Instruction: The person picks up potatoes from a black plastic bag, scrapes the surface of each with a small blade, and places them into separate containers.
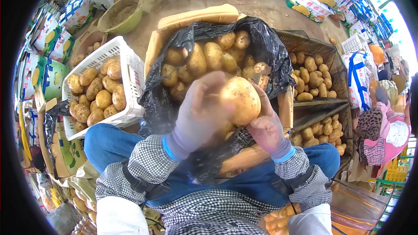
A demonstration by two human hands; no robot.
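A large pale potato (240,101) is held up over a cardboard box (198,16) lined with a black plastic bag (272,52). My right hand (266,124), in a worn glove, grips the potato from its right and lower side. On its left side is my left hand (202,111), gloved and smeared by motion; whether its fingers touch the potato cannot be made out. Several potatoes (213,56) lie inside the bag beneath and beyond both hands.
To the left stands a white plastic crate (135,67) of potatoes. Dark divided bins (320,102) with potatoes are on the right. A green basin (121,15) sits at back left. Printed cartons (305,0) line the back. At far right is a person in pink (383,126).
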